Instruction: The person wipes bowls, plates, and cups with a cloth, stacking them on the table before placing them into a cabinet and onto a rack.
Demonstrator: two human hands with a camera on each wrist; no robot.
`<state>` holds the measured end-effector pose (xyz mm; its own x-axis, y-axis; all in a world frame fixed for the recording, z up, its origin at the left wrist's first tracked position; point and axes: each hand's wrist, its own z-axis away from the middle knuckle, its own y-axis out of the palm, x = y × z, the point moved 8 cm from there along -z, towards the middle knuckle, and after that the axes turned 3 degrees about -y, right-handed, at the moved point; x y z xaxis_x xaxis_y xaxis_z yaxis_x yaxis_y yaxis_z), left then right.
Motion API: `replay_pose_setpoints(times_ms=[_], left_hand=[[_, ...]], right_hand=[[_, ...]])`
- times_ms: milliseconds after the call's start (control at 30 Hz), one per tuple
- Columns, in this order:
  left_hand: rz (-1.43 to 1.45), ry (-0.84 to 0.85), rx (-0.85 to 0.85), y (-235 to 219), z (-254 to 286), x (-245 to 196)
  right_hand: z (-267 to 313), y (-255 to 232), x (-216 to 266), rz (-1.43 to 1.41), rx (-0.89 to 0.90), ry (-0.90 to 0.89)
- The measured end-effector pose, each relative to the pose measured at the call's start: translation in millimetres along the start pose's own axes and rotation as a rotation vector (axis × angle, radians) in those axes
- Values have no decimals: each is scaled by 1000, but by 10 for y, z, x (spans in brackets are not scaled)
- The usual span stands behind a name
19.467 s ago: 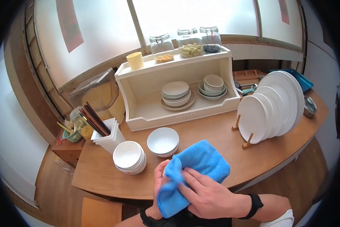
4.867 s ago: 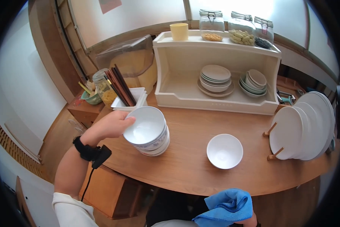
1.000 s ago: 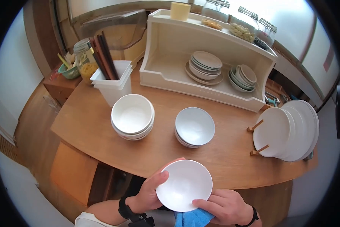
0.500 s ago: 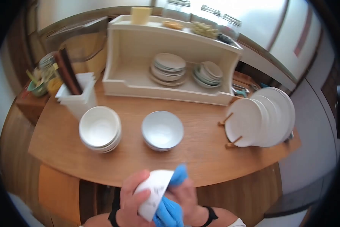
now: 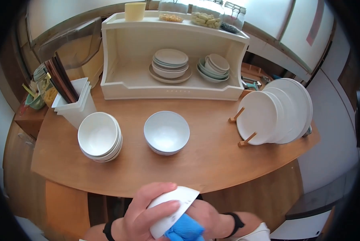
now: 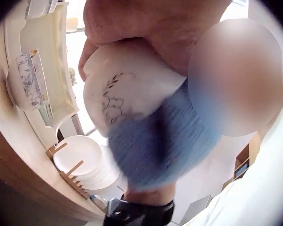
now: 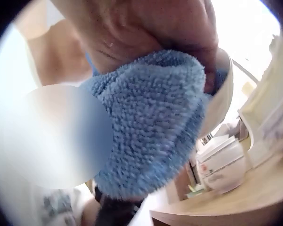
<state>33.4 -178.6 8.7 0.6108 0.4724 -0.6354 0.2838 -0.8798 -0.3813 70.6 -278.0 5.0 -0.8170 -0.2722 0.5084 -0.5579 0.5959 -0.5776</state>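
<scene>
My left hand point(image 5: 146, 213) grips a white bowl point(image 5: 170, 207) tilted on its side, fingers spread over its outside. My right hand point(image 5: 206, 217) is at the bowl's inner side, partly hidden by it. A blue cloth point(image 5: 184, 228) hangs below the rim. In the right wrist view the right hand point(image 7: 146, 33) holds the bunched cloth point(image 7: 146, 117), its fingertips hidden beside the bowl point(image 7: 221, 101). Dark leaf-like marks show on the bowl point(image 6: 113, 94) in the left wrist view, where the cloth point(image 6: 155, 146) covers part of it.
On the table point(image 5: 127, 174) stand a bowl stack point(image 5: 97, 134), bluish-white bowls point(image 5: 166, 131), a white chopstick holder point(image 5: 77, 106) and plates point(image 5: 258, 116) in a wooden rack. Behind, a cream shelf point(image 5: 172, 93) holds dishes, with a yellow cup point(image 5: 135, 11) and jars on top.
A second ago the bowl faced up between both hands; now it is tipped sideways, with the right hand at its inner side. Earlier, the left hand gripped bowls by the chopstick holder.
</scene>
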Motion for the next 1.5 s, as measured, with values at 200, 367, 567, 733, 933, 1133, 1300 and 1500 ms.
replay_pose_setpoints(times_ms=[200,367,567,733,933,1133,1300,1500], left_hand=[[383,-275,-302,-147,134,378],[449,-304,-370,-276,125,409],[-162,293,34,200,-57,-329],[-217,315,10,216,77,-227],[-92,102,-31,178,208,-161],[-20,264,-134,207,357,-310],[-61,376,-294,241,448,-253],[-29,316,-64,251,407,-317]], right_hand=[[-105,-178,102,516,409,111],[241,-694,-497,-866,-593,773],[282,36,-731,-1005,-28,662],[559,647,-945,-1374,-185,596],[113,-565,-222,319,-286,-151],[326,-310,-486,26,-403,62],[304,-413,-396,104,-240,19],[240,-476,-325,-47,-356,-176]])
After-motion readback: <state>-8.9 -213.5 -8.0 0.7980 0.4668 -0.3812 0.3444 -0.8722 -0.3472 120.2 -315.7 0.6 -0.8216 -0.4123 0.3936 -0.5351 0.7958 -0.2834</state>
